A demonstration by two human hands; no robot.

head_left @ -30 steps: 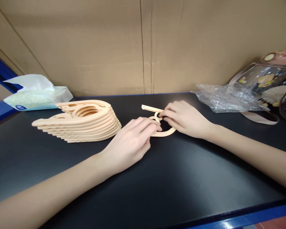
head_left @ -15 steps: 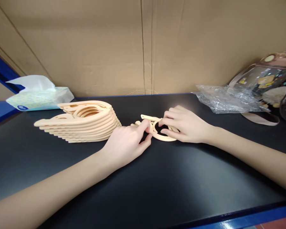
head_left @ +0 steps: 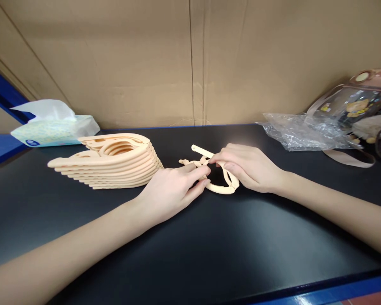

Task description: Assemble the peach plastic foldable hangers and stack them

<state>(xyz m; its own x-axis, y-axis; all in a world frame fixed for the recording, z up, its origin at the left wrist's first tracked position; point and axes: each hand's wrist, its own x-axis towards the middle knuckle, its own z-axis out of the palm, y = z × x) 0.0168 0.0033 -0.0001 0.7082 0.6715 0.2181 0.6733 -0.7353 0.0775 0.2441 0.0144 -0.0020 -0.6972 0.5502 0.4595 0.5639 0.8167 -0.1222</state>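
Here, near the middle of the black tabletop [head_left: 209,250], lies a peach folding hanger [head_left: 220,190], half opened, one thin arm poking up and back, its round loop resting on the surface. Held from both sides: left hand [head_left: 169,195] pinching the near-left end between thumb and curled fingers [head_left: 198,171], right hand [head_left: 252,169] closed over the hinge and the loop's far side, fingertips meeting the left's almost at one spot. Likely trouble: pinched skin at the hinge, given fingers crowded so tightly around the joint; a thin plastic arm bent or snapped if twisted against its pivot; a slip of the smooth plastic sending it skidding over the slick top. To the left, just beside the left hand, a stack of folded hangers [head_left: 114,163], close enough to be knocked askew by a sweeping elbow or wrist. Farther left, a tissue pack [head_left: 55,127]; to the right, crumpled clear plastic wrap [head_left: 300,131] and a transparent bear-print bag [head_left: 352,106], both well apart. Behind, a cardboard wall [head_left: 146,63], little depth there. Toward the blue front edge [head_left: 320,290], broad bare surface, ample room for drawing back.
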